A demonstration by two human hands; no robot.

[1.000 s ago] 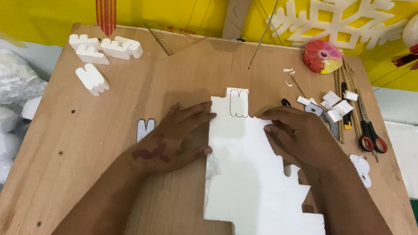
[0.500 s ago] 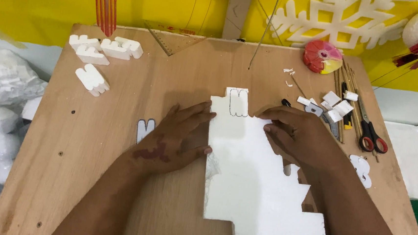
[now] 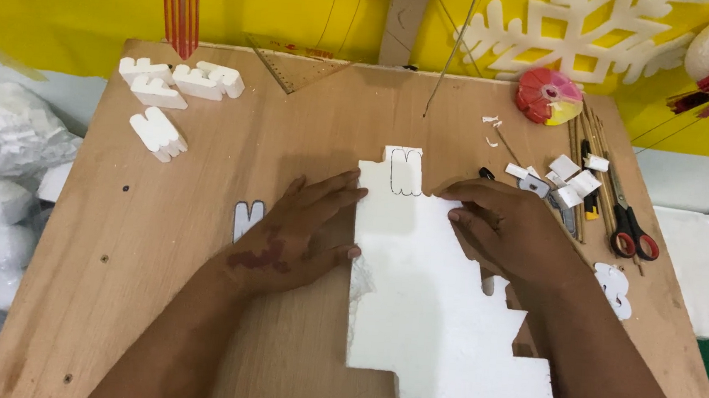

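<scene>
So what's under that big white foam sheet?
The foam sheet lies flat on the wooden board, which shows all around it. The left hand presses its left edge, the right hand its right side. Anything beneath the sheet itself is covered.

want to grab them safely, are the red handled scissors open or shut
Shut, it seems: the red-handled scissors lie flat on the wooden board, both finger loops side by side and the blades together as one narrow strip.

I get bright, even light from above; soft shadows fall on the bench (image 3: 198, 296) just beyond both hands. The foam sheet (image 3: 421, 312) nearly blows out (little texture). Focus is sharp, edges slightly bowed.
</scene>
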